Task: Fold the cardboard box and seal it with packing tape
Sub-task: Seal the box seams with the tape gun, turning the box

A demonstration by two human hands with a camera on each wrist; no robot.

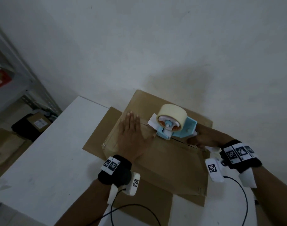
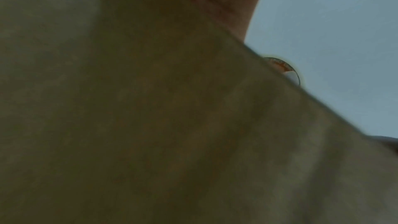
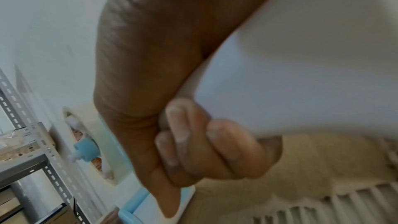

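A brown cardboard box point(image 1: 169, 162) stands on the white table, its top flaps folded shut along a centre seam. My left hand point(image 1: 131, 132) lies flat on the left flap, fingers straight and pressing down. My right hand point(image 1: 203, 139) grips the white handle of a light blue tape dispenser point(image 1: 177, 129) carrying a cream tape roll point(image 1: 172, 114), its roller end resting on the seam. In the right wrist view my fingers point(image 3: 193, 146) curl round the handle, with the tape roll point(image 3: 103, 139) beyond. The left wrist view is filled by blurred cardboard point(image 2: 150, 125).
A flat sheet of cardboard point(image 1: 105, 128) lies under the box on the white table point(image 1: 49, 152). A metal shelf rack point(image 1: 22, 75) stands at the left, with boxes on the floor point(image 1: 36, 123). A white wall is close behind the box. Cables trail from my wrists.
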